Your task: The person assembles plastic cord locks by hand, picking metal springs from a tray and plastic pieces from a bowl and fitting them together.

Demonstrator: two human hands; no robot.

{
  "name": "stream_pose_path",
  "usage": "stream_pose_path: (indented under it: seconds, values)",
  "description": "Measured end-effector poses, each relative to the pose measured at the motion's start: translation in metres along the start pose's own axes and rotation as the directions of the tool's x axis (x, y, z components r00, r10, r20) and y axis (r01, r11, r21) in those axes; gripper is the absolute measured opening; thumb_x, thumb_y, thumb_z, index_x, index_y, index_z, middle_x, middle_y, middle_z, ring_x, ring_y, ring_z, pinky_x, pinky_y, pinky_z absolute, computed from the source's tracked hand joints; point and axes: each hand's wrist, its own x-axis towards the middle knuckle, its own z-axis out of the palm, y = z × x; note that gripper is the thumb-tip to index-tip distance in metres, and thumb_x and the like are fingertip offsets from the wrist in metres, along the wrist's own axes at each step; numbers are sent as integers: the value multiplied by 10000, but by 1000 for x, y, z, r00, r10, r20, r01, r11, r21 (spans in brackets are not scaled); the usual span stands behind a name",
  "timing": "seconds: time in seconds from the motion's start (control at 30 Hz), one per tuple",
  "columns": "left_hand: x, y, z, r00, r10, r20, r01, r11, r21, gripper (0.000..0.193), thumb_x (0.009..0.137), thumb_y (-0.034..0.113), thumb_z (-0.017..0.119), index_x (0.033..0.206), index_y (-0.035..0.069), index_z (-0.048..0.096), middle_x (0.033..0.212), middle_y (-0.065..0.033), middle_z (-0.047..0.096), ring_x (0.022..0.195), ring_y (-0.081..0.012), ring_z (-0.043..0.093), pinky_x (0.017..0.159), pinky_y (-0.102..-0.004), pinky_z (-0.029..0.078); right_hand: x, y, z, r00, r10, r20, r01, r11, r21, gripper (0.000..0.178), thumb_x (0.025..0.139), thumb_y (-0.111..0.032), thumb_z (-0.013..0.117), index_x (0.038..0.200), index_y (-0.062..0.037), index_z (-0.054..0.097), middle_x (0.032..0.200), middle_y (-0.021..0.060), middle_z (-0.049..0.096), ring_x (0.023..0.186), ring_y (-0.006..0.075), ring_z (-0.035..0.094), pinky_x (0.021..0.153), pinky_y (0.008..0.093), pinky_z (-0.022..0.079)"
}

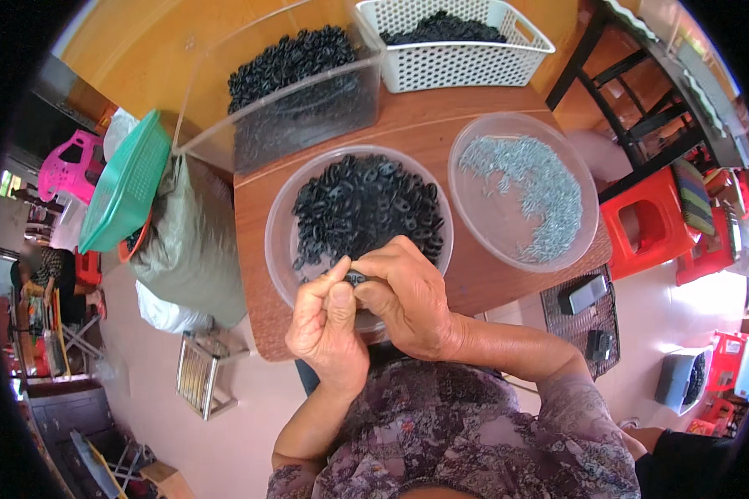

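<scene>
Both my hands meet over the near rim of a round clear tub [279,216] heaped with small black plastic parts [358,200]. Between my fingertips is one small black plastic part [355,278], oval-looking and mostly covered by the fingers. My left hand [329,324] pinches it from the left with thumb and forefinger. My right hand [408,295] grips it from the right, fingers bent over it. To the right of this tub stands a second round clear tub [474,224] with many thin silvery metal pins or screws [549,191].
Behind, a clear rectangular bin [308,125] and a white perforated basket [466,66] hold more black parts. All stand on a brown wooden table [491,287]. A grey sack [191,241] and green basket [125,187] flank it left; a red stool [653,220] stands right. A person sits far left.
</scene>
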Motion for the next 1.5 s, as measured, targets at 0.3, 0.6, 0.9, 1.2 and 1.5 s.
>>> stream_pose_path:
  seconds: [0.3, 0.6, 0.9, 1.2, 1.5]
  values:
    - [37, 22, -36, 1000, -3, 20, -2, 963, 269, 266, 865, 62, 526, 1102, -55, 499, 830, -114, 620, 679, -120, 578, 605, -218, 470, 106, 44, -63, 977, 207, -56, -213, 963, -163, 159, 777, -123, 602, 853, 16, 593, 749, 17, 588, 717, 78, 527, 683, 234, 445]
    - [58, 9, -56, 861, 189, 473, -496, 521, 694, 262, 668, -60, 635, 921, -6, 594, 769, -83, 622, 713, -187, 587, 642, -278, 467, 175, 98, -131, 958, 84, -275, -216, 841, -497, 229, 689, -109, 598, 859, 44, 608, 737, 161, 622, 701, 220, 592, 644, 312, 457]
    - [74, -6, -42, 633, -99, 768, -769, 30, 638, 167, 639, 14, 606, 793, 30, 542, 709, -124, 552, 703, -285, 537, 663, -377, 400, 83, 82, -124, 957, 288, -39, -288, 923, -256, 143, 804, -65, 592, 914, 24, 615, 815, 16, 622, 756, 68, 557, 684, 194, 442]
    - [86, 1, -33, 737, -264, 622, -564, 266, 781, 159, 630, -11, 582, 774, 22, 526, 712, -134, 573, 685, -320, 547, 682, -384, 386, 48, 70, -162, 915, 403, -29, -381, 837, -393, 122, 743, -87, 593, 816, 10, 612, 747, 130, 626, 680, 203, 604, 633, 301, 465]
    - [79, 3, -30, 804, -378, 459, -356, 312, 881, 193, 616, 4, 576, 806, 19, 548, 640, -117, 579, 656, -302, 555, 633, -404, 432, 29, 93, -162, 948, 171, 270, 68, 716, -695, 122, 681, -56, 624, 798, -22, 616, 766, 120, 601, 765, 289, 560, 693, 355, 451]
